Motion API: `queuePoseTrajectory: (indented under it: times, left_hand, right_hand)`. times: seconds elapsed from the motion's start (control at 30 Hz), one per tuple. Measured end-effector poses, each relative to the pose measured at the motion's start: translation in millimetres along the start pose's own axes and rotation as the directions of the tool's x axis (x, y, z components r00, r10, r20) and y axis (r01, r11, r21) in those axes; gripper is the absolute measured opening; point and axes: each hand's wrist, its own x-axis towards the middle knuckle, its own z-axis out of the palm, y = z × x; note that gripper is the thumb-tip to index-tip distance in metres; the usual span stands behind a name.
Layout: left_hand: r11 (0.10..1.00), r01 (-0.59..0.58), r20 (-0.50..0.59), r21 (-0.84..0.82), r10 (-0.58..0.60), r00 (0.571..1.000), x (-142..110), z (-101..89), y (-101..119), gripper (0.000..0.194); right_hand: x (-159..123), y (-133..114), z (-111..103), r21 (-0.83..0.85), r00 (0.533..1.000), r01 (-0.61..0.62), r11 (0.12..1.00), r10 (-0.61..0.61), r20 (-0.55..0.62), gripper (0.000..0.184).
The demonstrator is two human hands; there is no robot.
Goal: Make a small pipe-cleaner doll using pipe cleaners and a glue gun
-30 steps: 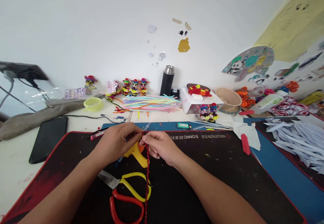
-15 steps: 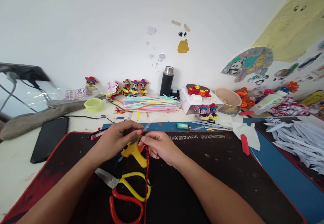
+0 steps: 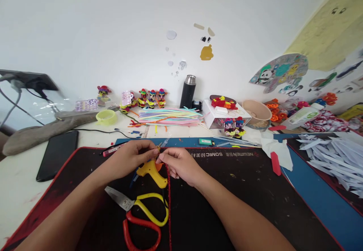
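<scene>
My right hand [image 3: 181,164] pinches the upper end of a long, thin, glittery red pipe cleaner [image 3: 169,205], which hangs down toward the bottom edge of the view. Close against it, my left hand [image 3: 138,158] is closed too, thumb and forefinger pressed together; what lies between those fingertips is too small and covered to name. Under both hands a yellow glue gun [image 3: 153,172] lies on the dark mat. Nearer to me rest scissors [image 3: 138,209] with one yellow and one red handle, blades pointing left.
The dark desk mat [image 3: 221,202] has a phone [image 3: 58,156] at its left. Pastel pipe cleaners [image 3: 170,116], small figures [image 3: 152,99], a black thermos [image 3: 188,92] and a white box [image 3: 210,115] line the wall. White paper strips [image 3: 334,164] are heaped at right.
The red pipe cleaner has swung a little to the right, and its top end sits lower between my fingers. My left hand has shifted slightly down; the scissors and glue gun stay put.
</scene>
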Motion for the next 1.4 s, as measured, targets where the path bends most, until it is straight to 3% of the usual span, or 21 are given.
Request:
queuePoseTrajectory:
  times: [0.23, 0.47, 0.8, 1.4]
  left_hand:
    - [0.996, 0.060, 0.132, -0.060, -0.051, 0.990, -1, -8.3, 4, 0.037]
    - [0.993, 0.054, 0.102, -0.106, -0.043, 0.994, -1, -10.6, 6, 0.047]
    - [0.989, 0.108, 0.151, -0.099, -0.092, 0.984, 1, -9.7, -1, 0.047]
    - [0.977, 0.155, 0.226, -0.150, -0.118, 0.967, -5, -15.5, 1, 0.034]
  right_hand:
    - [-2, -4, -1, -0.028, 1.000, 0.013, 1.000, -0.013, -0.003, 0.026]
    - [-3, -6, 0, -0.025, 1.000, 0.010, 1.000, -0.010, -0.008, 0.024]
    - [-3, -5, 3, -0.048, 0.999, -0.022, 0.999, 0.024, 0.042, 0.021]
    - [-2, 0, 3, -0.064, 0.998, -0.005, 0.998, 0.009, 0.061, 0.021]
